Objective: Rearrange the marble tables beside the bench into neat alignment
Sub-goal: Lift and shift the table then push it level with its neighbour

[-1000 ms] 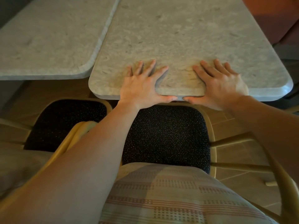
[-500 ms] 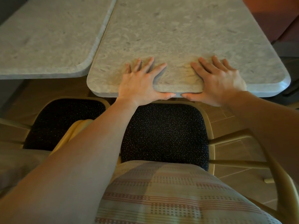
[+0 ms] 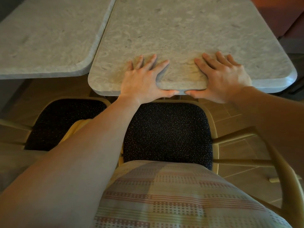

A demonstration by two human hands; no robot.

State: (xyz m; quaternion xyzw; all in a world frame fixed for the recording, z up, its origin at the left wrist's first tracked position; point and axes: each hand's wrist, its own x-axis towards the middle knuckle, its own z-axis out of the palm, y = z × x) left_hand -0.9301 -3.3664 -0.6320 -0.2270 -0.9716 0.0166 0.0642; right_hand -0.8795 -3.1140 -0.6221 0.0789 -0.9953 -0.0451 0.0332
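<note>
Since 1 second ago the right marble table (image 3: pixel 189 30) has slid a little away from the person, so its near edge now stands out less far past the left marble table (image 3: pixel 46 38) than it did. Both hands have gone with it in the same pose.

Nearest the camera is the person's checked shirt (image 3: pixel 164 195), pale with reddish stripes. 2 bare forearms reach forward from it. Below them are 2 wooden chairs with dark speckled cushions. The right chair (image 3: pixel 167 132) is directly under the arms, and the left chair (image 3: pixel 65 120) is just beside it. A curved wooden armrest (image 3: pixel 235 137) runs along the right side over the tiled floor (image 3: pixel 238 109).

The left hand (image 3: pixel 141 79) lies palm down on the near end of the right marble table, fingers straight and spread, thumb stretched along the table's near edge. The right hand (image 3: pixel 225 76) mirrors it, flat on the top with fingers fanned and its thumb against the same edge. The 2 thumb tips point at each other and are nearly touching. Neither hand wraps around anything.

The 2 tables lie side by side, long edges close together. Whether they touch along that seam cannot be told. Their near edges are not in line, the right table's rounded corner sitting closer to the person. Beyond the right table, at the top right, is a reddish-brown surface (image 3: pixel 283 14).
</note>
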